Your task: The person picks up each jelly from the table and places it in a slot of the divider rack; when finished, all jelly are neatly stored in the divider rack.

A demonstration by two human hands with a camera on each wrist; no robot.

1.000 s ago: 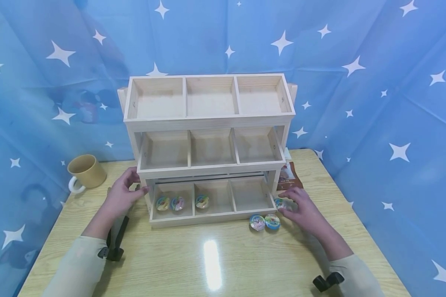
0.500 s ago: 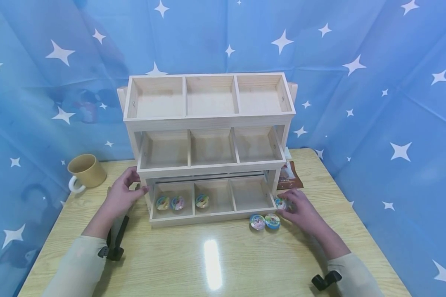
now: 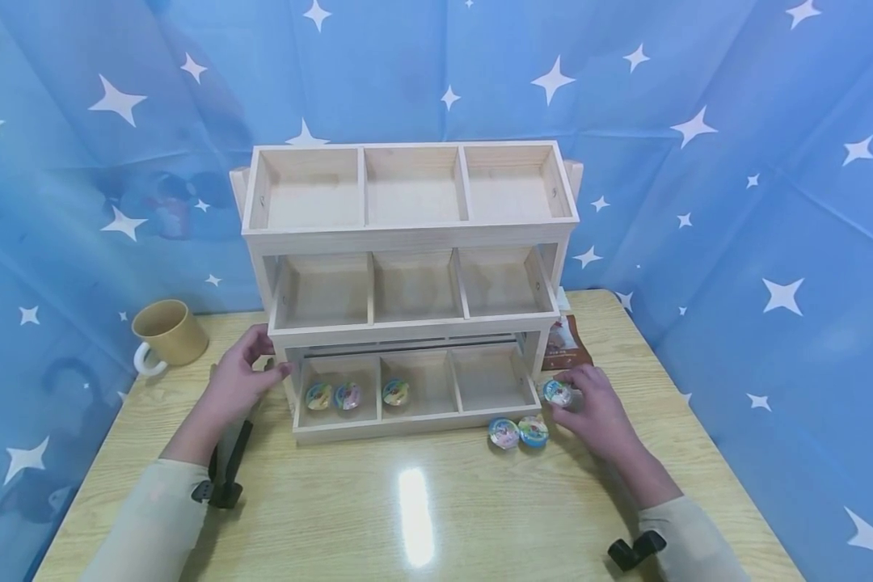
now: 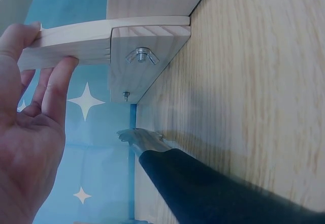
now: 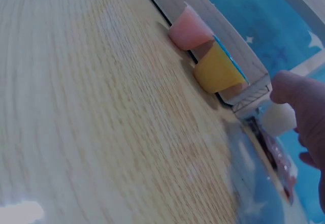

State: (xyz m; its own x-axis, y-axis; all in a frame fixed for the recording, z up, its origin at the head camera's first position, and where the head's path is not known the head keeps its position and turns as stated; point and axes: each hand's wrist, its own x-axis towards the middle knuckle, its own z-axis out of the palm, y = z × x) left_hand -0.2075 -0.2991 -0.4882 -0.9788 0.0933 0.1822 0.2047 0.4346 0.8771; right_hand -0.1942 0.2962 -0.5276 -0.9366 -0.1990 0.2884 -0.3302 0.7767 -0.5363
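A three-tiered wooden display rack [image 3: 411, 331] stands at the back of the table. My left hand [image 3: 242, 378] grips its left side; in the left wrist view, thumb and fingers pinch a wooden upright [image 4: 84, 49]. Beside the rack's bottom right corner, my right hand [image 3: 595, 411] holds a small jelly cup [image 3: 557, 393] between thumb and fingers. Its whitish body [image 5: 278, 118] shows under the thumb in the right wrist view. A pink jelly cup [image 3: 504, 434] and a yellow jelly cup [image 3: 533, 432] sit against the rack's front right edge.
Two jelly cups [image 3: 333, 397] lie in the bottom tier's left compartment, another jelly cup [image 3: 396, 394] in the middle one. A tan mug [image 3: 170, 333] stands at far left. A black-handled utensil [image 4: 188, 178] with scalloped metal tip lies by the left forearm. Behind right is a brown packet [image 3: 566, 347].
My right hand has shifted slightly right and up with the jelly cup, which shows more fully now, apart from the rack's corner. The left hand stays in place.
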